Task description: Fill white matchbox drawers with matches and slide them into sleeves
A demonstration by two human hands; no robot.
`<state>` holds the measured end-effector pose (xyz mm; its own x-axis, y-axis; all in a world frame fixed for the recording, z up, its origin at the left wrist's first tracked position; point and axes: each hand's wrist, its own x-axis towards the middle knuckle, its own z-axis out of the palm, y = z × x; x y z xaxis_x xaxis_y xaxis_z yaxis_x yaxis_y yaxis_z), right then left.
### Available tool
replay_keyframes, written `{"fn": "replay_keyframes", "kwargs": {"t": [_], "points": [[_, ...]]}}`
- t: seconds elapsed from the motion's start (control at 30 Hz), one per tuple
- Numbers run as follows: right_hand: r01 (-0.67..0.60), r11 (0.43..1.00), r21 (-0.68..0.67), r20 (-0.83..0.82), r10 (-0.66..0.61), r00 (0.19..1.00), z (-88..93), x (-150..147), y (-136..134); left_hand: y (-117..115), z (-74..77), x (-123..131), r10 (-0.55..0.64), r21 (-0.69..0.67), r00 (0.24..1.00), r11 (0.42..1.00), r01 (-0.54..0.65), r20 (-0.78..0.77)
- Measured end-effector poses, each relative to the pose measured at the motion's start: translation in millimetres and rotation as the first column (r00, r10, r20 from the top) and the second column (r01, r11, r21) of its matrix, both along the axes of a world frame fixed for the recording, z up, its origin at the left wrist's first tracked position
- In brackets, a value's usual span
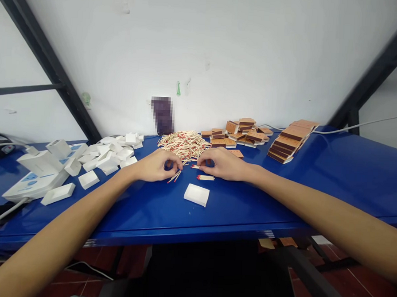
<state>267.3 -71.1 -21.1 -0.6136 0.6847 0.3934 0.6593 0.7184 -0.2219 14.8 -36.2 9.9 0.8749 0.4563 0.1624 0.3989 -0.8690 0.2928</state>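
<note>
My left hand [159,165] is closed in a pinch at the front of a big heap of matches [185,143]. A few red-tipped matches [175,177] stick out below its fingertips. Opposite it, my right hand [224,164] pinches a small bunch of matches [195,166], their red heads pointing left. Just below that hand, a neat little row of matches [206,177] lies on the blue table, heads also to the left. Nearer the front edge sits a white matchbox tray [196,195].
Many white trays [113,155] are piled at left, beside a white power strip [39,180] with a cable. Brown matchbox sleeves [247,133] lie heaped behind my right hand, and a slanted stack of sleeves [290,140] stands farther right. A blurred dark object [162,115] leans against the wall.
</note>
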Motion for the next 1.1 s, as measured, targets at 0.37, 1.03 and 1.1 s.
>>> {"fn": "replay_keyframes", "kwargs": {"t": [0.37, 1.03, 1.1], "points": [[-0.008, 1.0, 0.003, -0.016, 0.008, 1.0, -0.9, 0.7, 0.4, 4.8, -0.9, -3.6, 0.011, 0.047, 1.0, 0.999, -0.01, -0.019], [0.038, 0.999, -0.016, -0.033, -0.038, 0.999, -0.6, 0.7, 2.3, 10.3, -9.2, 4.2, 0.056, -0.005, 0.998, 0.998, -0.056, 0.007], [0.037, 0.999, -0.016, -0.051, -0.038, 0.998, -1.8, -1.5, 3.7, 9.6, -10.5, 6.8, 0.074, -0.016, 0.997, 0.997, -0.074, 0.023]]}}
